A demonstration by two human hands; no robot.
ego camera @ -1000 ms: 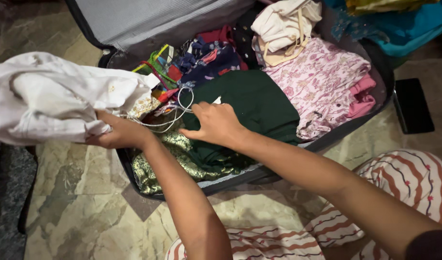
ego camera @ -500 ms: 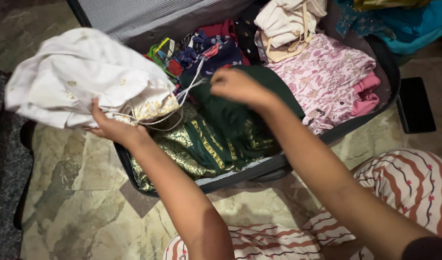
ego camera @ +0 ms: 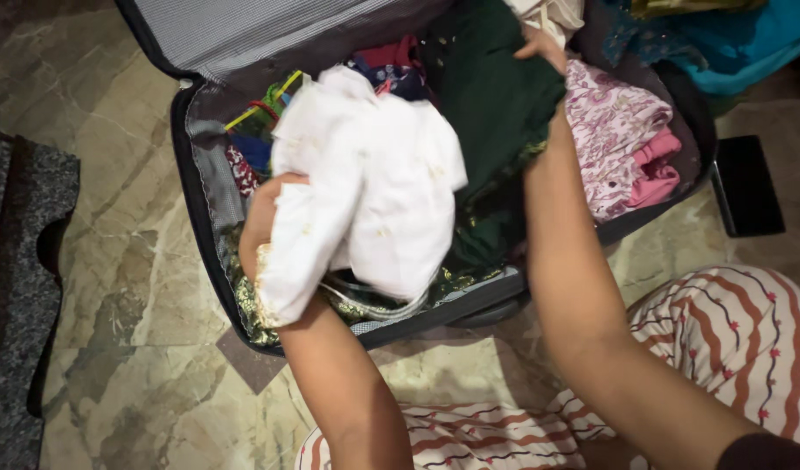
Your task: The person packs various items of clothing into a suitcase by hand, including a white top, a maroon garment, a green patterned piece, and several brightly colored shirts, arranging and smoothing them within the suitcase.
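Observation:
An open dark suitcase (ego camera: 194, 165) lies on the floor, packed with folded clothes. My left hand (ego camera: 259, 219) holds a bundled white garment (ego camera: 365, 187) over the suitcase's near left part; the cloth drapes over most of the hand. My right hand (ego camera: 541, 45) grips a dark green garment (ego camera: 496, 96) with gold trim and lifts its edge up and back, away from me. A pink floral garment (ego camera: 613, 130) lies folded at the right side of the suitcase. White cords hang below the white bundle.
The suitcase lid (ego camera: 261, 30) with grey lining stands open at the back. A black flat device (ego camera: 746, 184) lies on the marble floor at right. Teal fabric (ego camera: 731, 43) sits at the top right, a dark mat (ego camera: 21, 261) at left. My striped trousers (ego camera: 731, 331) show at the bottom.
My left hand swung the white bundle from the left of the suitcase to over its middle. My right hand rose and moved back, pulling the green garment up.

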